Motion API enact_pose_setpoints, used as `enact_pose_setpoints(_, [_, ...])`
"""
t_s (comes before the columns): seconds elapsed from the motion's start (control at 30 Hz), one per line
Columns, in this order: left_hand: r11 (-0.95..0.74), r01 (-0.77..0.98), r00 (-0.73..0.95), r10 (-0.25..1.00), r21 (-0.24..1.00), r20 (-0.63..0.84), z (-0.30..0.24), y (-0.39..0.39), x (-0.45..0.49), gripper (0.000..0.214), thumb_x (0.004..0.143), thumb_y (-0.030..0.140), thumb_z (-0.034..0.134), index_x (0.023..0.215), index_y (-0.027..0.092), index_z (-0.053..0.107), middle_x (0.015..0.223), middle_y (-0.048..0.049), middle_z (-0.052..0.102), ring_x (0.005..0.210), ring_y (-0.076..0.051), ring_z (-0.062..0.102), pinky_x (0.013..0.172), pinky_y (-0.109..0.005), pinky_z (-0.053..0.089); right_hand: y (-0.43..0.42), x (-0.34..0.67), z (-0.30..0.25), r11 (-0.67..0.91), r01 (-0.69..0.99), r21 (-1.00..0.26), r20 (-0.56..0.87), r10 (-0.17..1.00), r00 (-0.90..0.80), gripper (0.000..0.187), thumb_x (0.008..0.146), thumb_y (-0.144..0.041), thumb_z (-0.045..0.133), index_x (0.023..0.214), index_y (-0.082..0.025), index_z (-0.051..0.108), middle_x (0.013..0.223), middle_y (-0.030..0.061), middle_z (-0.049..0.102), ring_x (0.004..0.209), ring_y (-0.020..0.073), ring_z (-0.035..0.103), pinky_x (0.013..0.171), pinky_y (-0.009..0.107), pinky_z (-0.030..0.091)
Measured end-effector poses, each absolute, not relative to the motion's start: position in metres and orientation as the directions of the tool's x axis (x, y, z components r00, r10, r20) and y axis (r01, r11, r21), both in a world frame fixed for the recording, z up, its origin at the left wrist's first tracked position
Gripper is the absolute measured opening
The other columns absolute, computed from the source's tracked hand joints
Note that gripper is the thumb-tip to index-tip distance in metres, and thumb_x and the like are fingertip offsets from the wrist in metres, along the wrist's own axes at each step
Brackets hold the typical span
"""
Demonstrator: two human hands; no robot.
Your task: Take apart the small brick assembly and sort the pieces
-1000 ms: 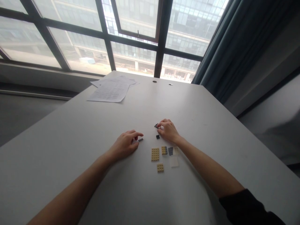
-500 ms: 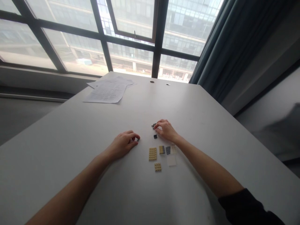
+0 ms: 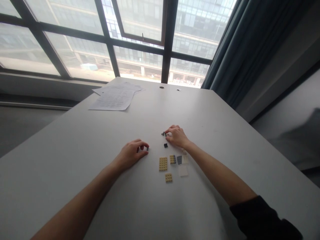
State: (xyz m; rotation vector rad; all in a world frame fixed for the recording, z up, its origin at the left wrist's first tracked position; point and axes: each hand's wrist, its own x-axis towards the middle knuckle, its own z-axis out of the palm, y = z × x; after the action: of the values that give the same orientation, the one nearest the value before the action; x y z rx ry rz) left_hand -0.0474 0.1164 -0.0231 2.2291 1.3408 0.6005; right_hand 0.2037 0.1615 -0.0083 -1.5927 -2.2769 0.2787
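My left hand (image 3: 131,154) rests on the white table (image 3: 100,133), its thumb and forefinger pinched on a small grey brick piece (image 3: 147,149). My right hand (image 3: 177,136) lies further right, fingers curled and pinched on a small dark piece (image 3: 163,134). A black stud piece (image 3: 165,145) lies just below that hand. Between my forearms lie a large tan plate (image 3: 163,163), a tan-and-grey piece (image 3: 172,159), a grey plate (image 3: 179,159), a smaller tan plate (image 3: 168,177) and a pale clear plate (image 3: 183,170).
Printed paper sheets (image 3: 112,97) lie at the far left of the table, near its back edge. Two small holes (image 3: 162,87) sit near the back edge. Behind is a big window with dark frames; a teal curtain (image 3: 240,50) hangs at the right.
My left fingers have closed round the grey piece, covering more of it. My right hand has stayed on the dark piece. The view has shifted slightly.
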Motion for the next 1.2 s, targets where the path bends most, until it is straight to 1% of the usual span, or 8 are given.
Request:
enact_pose_setpoints(0.17, [-0.41, 0.698, 0.419, 0.899, 0.587, 0.13, -0.023, 0.115, -0.047, 0.03, 0.076, 0.043, 0.057, 0.097, 0.024, 0.069, 0.083, -0.0001, 0.06, 0.062, -0.013, 0.052, 0.063, -0.026, 0.042, 0.16, 0.203, -0.01, 0.408, 0.862, -0.3, 0.219, 0.909, -0.354, 0.017, 0.081, -0.021, 0.061, 0.095, -0.022, 0.071, 0.108, 0.0069, 0.063, 0.107, 0.0254, 0.049, 0.091, 0.039, 0.036])
enact_pose_setpoints(0.37, [-0.407, 0.697, 0.414, 0.901, 0.59, 0.132, -0.022, 0.114, -0.047, 0.03, 0.076, 0.043, 0.057, 0.094, 0.024, 0.07, 0.082, -0.0008, 0.06, 0.063, -0.013, 0.052, 0.064, -0.026, 0.043, 0.157, 0.201, -0.011, 0.456, 0.842, -0.288, 0.217, 0.887, -0.407, 0.014, 0.08, -0.02, 0.062, 0.092, -0.021, 0.068, 0.104, 0.0067, 0.064, 0.104, 0.0236, 0.05, 0.089, 0.037, 0.036])
enact_pose_setpoints(0.53, [-0.411, 0.703, 0.416, 0.9, 0.58, 0.132, -0.022, 0.114, -0.046, 0.027, 0.077, 0.042, 0.058, 0.094, 0.024, 0.07, 0.082, -0.0001, 0.06, 0.062, -0.013, 0.052, 0.064, -0.025, 0.043, 0.154, 0.196, -0.011, 0.548, 0.772, -0.323, 0.275, 0.835, -0.477, 0.013, 0.076, -0.013, 0.062, 0.087, -0.019, 0.065, 0.09, 0.0035, 0.067, 0.09, 0.0191, 0.055, 0.084, 0.031, 0.038])
enact_pose_setpoints(0.7, [-0.419, 0.708, 0.416, 0.898, 0.569, 0.144, -0.024, 0.114, -0.047, 0.027, 0.077, 0.042, 0.058, 0.094, 0.024, 0.069, 0.083, -0.0001, 0.06, 0.064, -0.013, 0.053, 0.064, -0.025, 0.043, 0.156, 0.194, -0.012, 0.57, 0.755, -0.325, 0.294, 0.819, -0.492, 0.01, 0.077, -0.011, 0.061, 0.083, -0.019, 0.064, 0.077, 0.0013, 0.066, 0.078, 0.0159, 0.056, 0.079, 0.028, 0.038])
enact_pose_setpoints(0.9, [-0.42, 0.714, 0.41, 0.899, 0.561, 0.151, -0.024, 0.114, -0.047, 0.027, 0.077, 0.042, 0.059, 0.094, 0.024, 0.07, 0.082, 0.0, 0.06, 0.063, -0.013, 0.053, 0.063, -0.025, 0.042, 0.154, 0.2, -0.012, 0.628, 0.733, -0.262, 0.298, 0.775, -0.558, 0.011, 0.08, -0.011, 0.059, 0.077, -0.02, 0.065, 0.08, 0.0025, 0.068, 0.083, 0.0175, 0.057, 0.084, 0.03, 0.037])
enact_pose_setpoints(1.03, [-0.421, 0.715, 0.413, 0.898, 0.558, 0.15, -0.023, 0.113, -0.046, 0.027, 0.078, 0.041, 0.058, 0.094, 0.024, 0.069, 0.082, -0.0002, 0.06, 0.063, -0.013, 0.053, 0.063, -0.025, 0.042, 0.155, 0.2, -0.011, 0.574, 0.758, -0.309, 0.293, 0.816, -0.498, 0.011, 0.079, -0.013, 0.061, 0.087, -0.019, 0.067, 0.086, 0.0034, 0.069, 0.087, 0.018, 0.057, 0.084, 0.031, 0.039])
enact_pose_setpoints(1.1, [-0.421, 0.716, 0.411, 0.899, 0.557, 0.152, -0.022, 0.112, -0.046, 0.026, 0.078, 0.041, 0.058, 0.094, 0.024, 0.069, 0.082, -0.0002, 0.06, 0.065, -0.013, 0.053, 0.064, -0.024, 0.042, 0.159, 0.196, -0.01, 0.518, 0.789, -0.329, 0.281, 0.852, -0.442, 0.02, 0.08, -0.016, 0.062, 0.099, -0.019, 0.066, 0.096, 0.0051, 0.068, 0.093, 0.0194, 0.056, 0.087, 0.032, 0.04])
enact_pose_setpoints(1.2, [-0.424, 0.713, 0.409, 0.898, 0.558, 0.161, -0.023, 0.112, -0.046, 0.025, 0.078, 0.04, 0.059, 0.094, 0.024, 0.069, 0.082, -0.0001, 0.06, 0.067, -0.014, 0.054, 0.065, -0.025, 0.042, 0.168, 0.185, -0.008, 0.482, 0.826, -0.291, 0.252, 0.872, -0.42, 0.036, 0.083, -0.019, 0.06, 0.119, -0.017, 0.059, 0.115, 0.0082, 0.063, 0.107, 0.022, 0.052, 0.093, 0.034, 0.039])
